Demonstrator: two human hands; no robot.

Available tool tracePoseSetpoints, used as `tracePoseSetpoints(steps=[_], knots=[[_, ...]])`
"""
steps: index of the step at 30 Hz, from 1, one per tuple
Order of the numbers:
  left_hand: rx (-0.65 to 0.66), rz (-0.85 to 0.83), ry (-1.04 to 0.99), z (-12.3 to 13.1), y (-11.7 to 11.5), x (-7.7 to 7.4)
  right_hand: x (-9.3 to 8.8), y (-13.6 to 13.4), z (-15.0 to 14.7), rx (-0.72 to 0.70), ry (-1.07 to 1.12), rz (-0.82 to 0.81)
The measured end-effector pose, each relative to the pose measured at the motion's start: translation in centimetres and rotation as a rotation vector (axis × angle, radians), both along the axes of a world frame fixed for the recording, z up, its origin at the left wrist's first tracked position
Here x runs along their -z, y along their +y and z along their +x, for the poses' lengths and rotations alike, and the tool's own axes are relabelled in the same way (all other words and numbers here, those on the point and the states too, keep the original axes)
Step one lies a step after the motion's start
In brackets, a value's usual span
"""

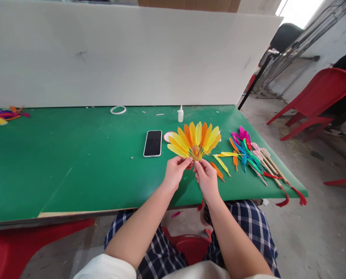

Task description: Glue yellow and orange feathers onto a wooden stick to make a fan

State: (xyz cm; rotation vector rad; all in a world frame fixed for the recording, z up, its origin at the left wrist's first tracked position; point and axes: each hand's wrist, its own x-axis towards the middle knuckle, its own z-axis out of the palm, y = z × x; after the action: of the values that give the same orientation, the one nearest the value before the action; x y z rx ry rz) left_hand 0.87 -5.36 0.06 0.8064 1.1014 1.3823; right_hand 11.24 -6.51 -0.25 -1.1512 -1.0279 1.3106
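A feather fan (194, 139) of yellow and orange feathers is spread upright above the table, its quills gathered at the bottom. My left hand (176, 170) pinches the base from the left, thumb and fingers pressed together. On the other side my right hand (206, 177) grips the same base between thumb and fingers. A red tassel (201, 205) hangs below the right hand. Just right of the fan lie loose yellow feathers (222, 164) and an orange feather (217, 171). Partly behind the fan is a round white item with a red rim (168, 136).
A phone (152, 143) lies left of the fan, and a small white dropper bottle (180, 114) stands behind it. Coloured feathers (245, 149) and tasselled sticks (270, 164) lie at the right edge. A white ring (118, 110) sits near the white panel (117, 54).
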Motion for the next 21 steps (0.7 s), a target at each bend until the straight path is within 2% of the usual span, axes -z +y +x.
tracePoseSetpoints(steps=[21], knots=[[-0.003,-0.003,-0.004,0.07,-0.14,-0.28,0.21,-0.11,-0.02,-0.001,0.006,-0.009]])
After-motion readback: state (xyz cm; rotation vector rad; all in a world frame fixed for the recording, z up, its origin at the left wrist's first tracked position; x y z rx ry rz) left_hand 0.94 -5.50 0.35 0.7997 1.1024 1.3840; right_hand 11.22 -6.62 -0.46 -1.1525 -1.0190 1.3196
